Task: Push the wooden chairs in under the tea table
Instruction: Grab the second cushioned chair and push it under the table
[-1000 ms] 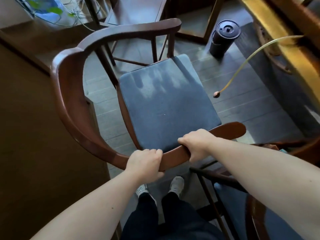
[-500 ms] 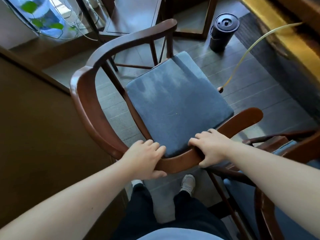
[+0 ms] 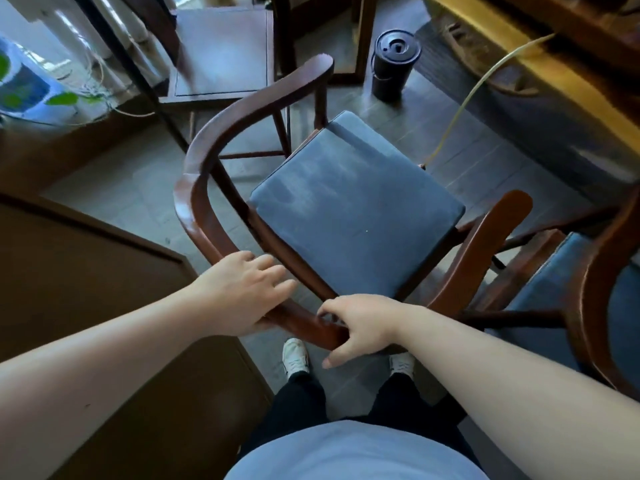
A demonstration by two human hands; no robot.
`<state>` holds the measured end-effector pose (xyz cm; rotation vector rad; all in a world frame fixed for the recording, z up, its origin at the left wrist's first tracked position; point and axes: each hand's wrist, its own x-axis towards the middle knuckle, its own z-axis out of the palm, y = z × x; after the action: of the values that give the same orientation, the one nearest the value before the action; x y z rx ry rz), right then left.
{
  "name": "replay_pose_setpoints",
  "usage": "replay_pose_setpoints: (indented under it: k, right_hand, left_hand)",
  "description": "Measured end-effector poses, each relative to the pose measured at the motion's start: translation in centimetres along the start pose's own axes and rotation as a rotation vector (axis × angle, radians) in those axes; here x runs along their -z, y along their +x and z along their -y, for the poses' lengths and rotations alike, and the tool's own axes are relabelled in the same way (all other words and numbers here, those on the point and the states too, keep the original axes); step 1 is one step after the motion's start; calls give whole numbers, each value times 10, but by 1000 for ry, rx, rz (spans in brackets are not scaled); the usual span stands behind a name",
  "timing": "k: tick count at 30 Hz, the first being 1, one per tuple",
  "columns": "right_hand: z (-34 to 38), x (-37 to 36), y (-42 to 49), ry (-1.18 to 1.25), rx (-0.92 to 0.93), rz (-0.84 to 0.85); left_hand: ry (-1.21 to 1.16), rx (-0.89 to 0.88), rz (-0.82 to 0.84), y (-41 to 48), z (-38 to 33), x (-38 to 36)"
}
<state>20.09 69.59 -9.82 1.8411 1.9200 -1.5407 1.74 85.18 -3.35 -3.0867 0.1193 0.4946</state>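
A dark wooden chair (image 3: 214, 140) with a curved back rail and a blue seat cushion (image 3: 349, 223) stands right in front of me, its seat facing the tea table (image 3: 588, 109), a thick yellow wood slab at the upper right. My left hand (image 3: 242, 292) lies flat on the near part of the rail with its fingers stretched out and apart. My right hand (image 3: 356, 323) is wrapped loosely around the rail, fingers over the top and thumb below. A second wooden chair (image 3: 588, 306) with a blue cushion stands close on the right, touching or nearly touching the first.
A black lidded bin (image 3: 394, 64) stands on the floor beyond the chair. A thin yellow hose (image 3: 464, 109) hangs from the table to the seat's far corner. A square wooden stool (image 3: 221, 50) stands at the back. A brown cabinet (image 3: 86, 271) fills the left side.
The chair has moved away from me and turned its seat toward the table. Both hands have eased their firm grip on the rail; my left fingers have straightened out.
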Motion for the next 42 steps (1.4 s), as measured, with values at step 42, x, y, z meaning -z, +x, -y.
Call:
replay_pose_setpoints:
  k: [42]
  right_hand:
    - [-80,-12,-85,111,-283,-256]
  left_hand:
    - [-39,-270,-162,114,10,8]
